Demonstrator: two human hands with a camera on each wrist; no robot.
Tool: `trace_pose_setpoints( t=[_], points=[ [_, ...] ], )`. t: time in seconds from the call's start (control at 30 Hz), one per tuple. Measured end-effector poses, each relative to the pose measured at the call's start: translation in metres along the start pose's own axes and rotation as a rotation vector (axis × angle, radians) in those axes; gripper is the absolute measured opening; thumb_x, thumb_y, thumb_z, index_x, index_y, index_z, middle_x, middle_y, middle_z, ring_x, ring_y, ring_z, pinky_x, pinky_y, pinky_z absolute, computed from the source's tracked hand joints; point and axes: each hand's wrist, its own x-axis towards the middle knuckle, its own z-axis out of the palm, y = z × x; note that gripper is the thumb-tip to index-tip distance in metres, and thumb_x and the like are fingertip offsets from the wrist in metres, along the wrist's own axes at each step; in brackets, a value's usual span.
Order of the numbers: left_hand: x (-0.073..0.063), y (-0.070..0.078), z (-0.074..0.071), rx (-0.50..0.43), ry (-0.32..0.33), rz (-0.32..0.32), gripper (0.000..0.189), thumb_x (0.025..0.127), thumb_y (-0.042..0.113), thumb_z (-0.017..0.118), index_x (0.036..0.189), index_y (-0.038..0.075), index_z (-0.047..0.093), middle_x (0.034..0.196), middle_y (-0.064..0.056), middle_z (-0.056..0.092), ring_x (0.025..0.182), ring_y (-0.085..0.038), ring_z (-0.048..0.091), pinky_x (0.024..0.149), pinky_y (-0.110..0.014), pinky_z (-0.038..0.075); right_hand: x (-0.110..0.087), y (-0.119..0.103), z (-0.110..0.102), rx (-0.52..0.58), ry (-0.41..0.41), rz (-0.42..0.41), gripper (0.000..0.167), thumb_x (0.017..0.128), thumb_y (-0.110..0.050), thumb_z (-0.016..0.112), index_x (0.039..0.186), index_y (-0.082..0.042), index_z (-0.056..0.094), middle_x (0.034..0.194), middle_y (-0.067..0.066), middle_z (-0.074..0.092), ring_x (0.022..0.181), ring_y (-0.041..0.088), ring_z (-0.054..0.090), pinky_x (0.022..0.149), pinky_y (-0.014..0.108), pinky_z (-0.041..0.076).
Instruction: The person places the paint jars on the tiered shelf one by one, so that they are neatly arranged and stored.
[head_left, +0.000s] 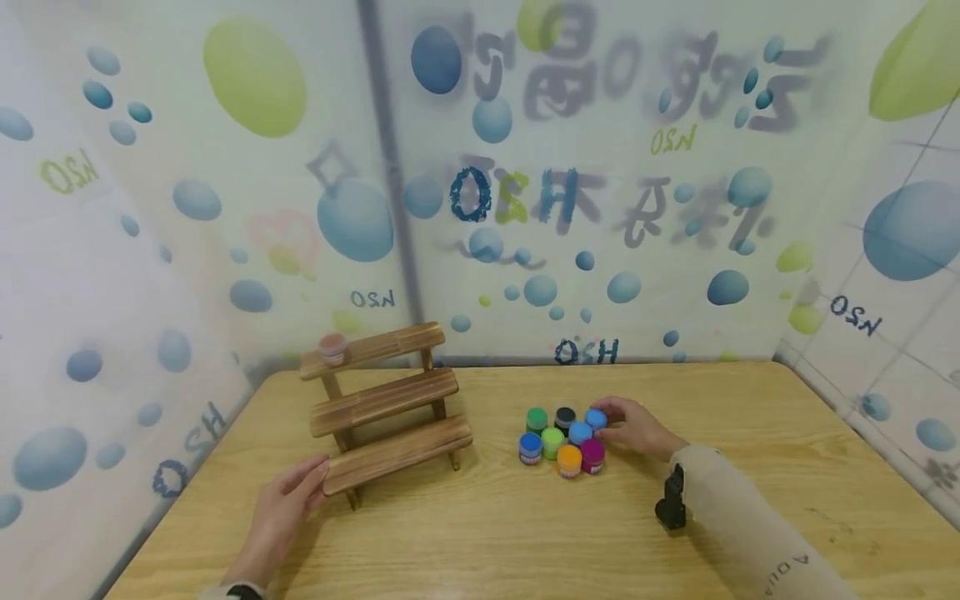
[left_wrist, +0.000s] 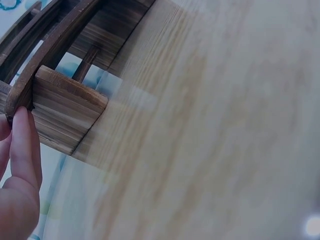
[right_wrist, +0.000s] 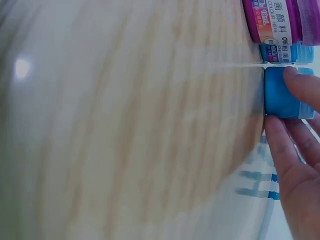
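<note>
My left hand (head_left: 283, 510) pinches the left end of the lowest step of a three-tier wooden stand (head_left: 397, 455). In the left wrist view its fingertips meet the edge of the dark-looking wood (left_wrist: 37, 70). Over at the cluster of small paint jars, my right hand (head_left: 637, 427) grips a light blue paint jar (head_left: 596, 418) at the back right, thumb on one side and fingers on the other. That blue jar (right_wrist: 282, 92) stands upright on the table in the right wrist view, close to a purple jar (right_wrist: 275, 22).
Beside the held jar are another light blue jar (head_left: 580, 433), an orange jar (head_left: 569, 461), a black-lidded jar (head_left: 566, 417), and green and dark blue ones. A reddish jar (head_left: 333, 349) sits on the stand's top step. A patterned curtain (head_left: 525, 275) hangs behind the wooden table (head_left: 480, 542).
</note>
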Motion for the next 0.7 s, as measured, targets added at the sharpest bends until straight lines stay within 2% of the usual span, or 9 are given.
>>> trace_pose_setpoints(
  t=[0.13,0.3,0.7],
  points=[
    [-0.001,0.0,0.0,0.006,-0.001,-0.007,0.053,0.086,0.026,0.059,0.125,-0.006,0.044,0.1,0.005,0.058,0.079,-0.001,0.057,0.071,-0.017,0.049,-0.002,-0.002,-0.004,-0.03,0.002,-0.006,0.037,0.082,-0.014,0.064,0.113,-0.001,0.052,0.106,0.011,0.056,0.102,0.031,0.05,0.089,0.046,0.041],
    [-0.001,0.0,0.0,-0.001,0.001,-0.01,0.054,0.085,0.028,0.06,0.125,-0.006,0.044,0.098,0.006,0.058,0.079,-0.001,0.057,0.071,-0.017,0.049,-0.004,-0.002,-0.015,-0.069,0.052,-0.02,0.037,0.082,-0.019,0.064,0.114,-0.004,0.052,0.107,0.01,0.056,0.103,0.031,0.05,0.089,0.048,0.04],
    [0.0,-0.002,-0.001,-0.017,-0.019,-0.001,0.057,0.084,0.029,0.061,0.126,-0.006,0.043,0.103,0.004,0.057,0.082,-0.001,0.057,0.075,-0.017,0.048,-0.009,-0.006,-0.027,-0.085,0.06,-0.123,0.041,0.081,-0.019,0.065,0.114,0.002,0.052,0.105,0.015,0.057,0.097,0.032,0.053,0.086,0.048,0.043]
  ],
)
